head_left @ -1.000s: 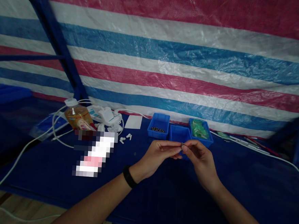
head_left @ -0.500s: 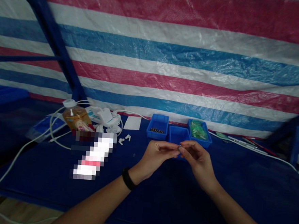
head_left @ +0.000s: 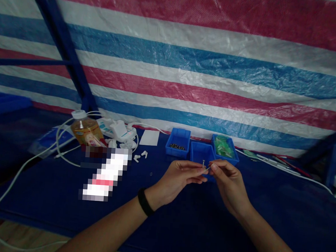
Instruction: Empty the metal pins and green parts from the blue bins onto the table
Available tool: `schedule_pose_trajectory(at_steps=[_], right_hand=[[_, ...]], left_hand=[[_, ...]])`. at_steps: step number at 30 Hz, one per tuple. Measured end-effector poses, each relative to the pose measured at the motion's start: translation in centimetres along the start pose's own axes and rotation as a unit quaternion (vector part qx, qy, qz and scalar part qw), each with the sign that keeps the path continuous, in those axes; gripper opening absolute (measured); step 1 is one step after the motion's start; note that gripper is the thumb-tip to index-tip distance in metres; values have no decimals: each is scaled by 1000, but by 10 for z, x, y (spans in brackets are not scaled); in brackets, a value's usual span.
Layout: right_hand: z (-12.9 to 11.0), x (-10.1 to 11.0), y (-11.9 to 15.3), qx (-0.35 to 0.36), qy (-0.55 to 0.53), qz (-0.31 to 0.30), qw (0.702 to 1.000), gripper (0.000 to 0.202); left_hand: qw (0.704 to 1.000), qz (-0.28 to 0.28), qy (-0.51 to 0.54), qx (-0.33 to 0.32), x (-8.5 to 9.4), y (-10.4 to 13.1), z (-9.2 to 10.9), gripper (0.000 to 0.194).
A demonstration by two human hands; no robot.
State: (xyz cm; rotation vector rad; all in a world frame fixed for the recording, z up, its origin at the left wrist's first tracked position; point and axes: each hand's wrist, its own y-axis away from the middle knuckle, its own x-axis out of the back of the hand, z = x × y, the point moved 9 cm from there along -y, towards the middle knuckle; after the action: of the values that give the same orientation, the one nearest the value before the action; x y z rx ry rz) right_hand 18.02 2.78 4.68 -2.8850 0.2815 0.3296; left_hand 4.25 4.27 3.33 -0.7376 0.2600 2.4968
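Now pulled a little apart, with a tiny screw (head_left: 203, 165) showing just in front of the middle blue tray (head_left: 202, 152). Left hand (head_left: 178, 177) pinching the screw's lower end between thumb and finger, head up. Right hand (head_left: 229, 181) pinched shut on a thin silver pin (head_left: 208, 169), tip touching the screw from the right.

Half a second back: both sets of fingertips pressed close together around 1 small speck, no screw shape to make out. Probably means the small part is now turned the right way up and ready for joining, though too small to say for sure.

Also shifted since then: hands a bit lower and nearer to the body than the middle blue tray. Same as before: 3 blue trays in a row, dark beads in the tray (head_left: 178, 142) left of the middle one, green bits in the tray (head_left: 224, 149) right of it. Far left of the middle blue tray, a bottle (head_left: 85, 131), white cables (head_left: 23, 169) and white plugs (head_left: 118, 132) unmoved.
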Motion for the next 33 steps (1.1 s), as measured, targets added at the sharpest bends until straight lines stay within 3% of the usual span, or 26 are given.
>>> schedule_pose_trajectory(at_steps=[5, 9, 15, 21, 27, 33], right_hand=[[-5, 1, 5, 5, -41, 26, 999, 25], [-6, 4, 6, 13, -50, 47, 998, 25], [-5, -9, 8, 11, 19, -3, 1000, 18], [-15, -1, 5, 56, 78, 18, 995, 19], [-16, -8, 3, 21, 116, -51, 992, 24], [-22, -17, 4, -19, 127, -159, 979, 23]], left_hand=[[999, -5, 49, 24, -3, 2, -2, 26], [1000, -3, -9, 10, -5, 3, 0, 26], [995, -6, -93, -28, -10, 7, 5, 27], [993, 5, -117, -33, -9, 6, 6, 27], [992, 21, -117, -35, -6, 6, 8, 29], [992, -15, -124, -14, -12, 8, 3, 30]])
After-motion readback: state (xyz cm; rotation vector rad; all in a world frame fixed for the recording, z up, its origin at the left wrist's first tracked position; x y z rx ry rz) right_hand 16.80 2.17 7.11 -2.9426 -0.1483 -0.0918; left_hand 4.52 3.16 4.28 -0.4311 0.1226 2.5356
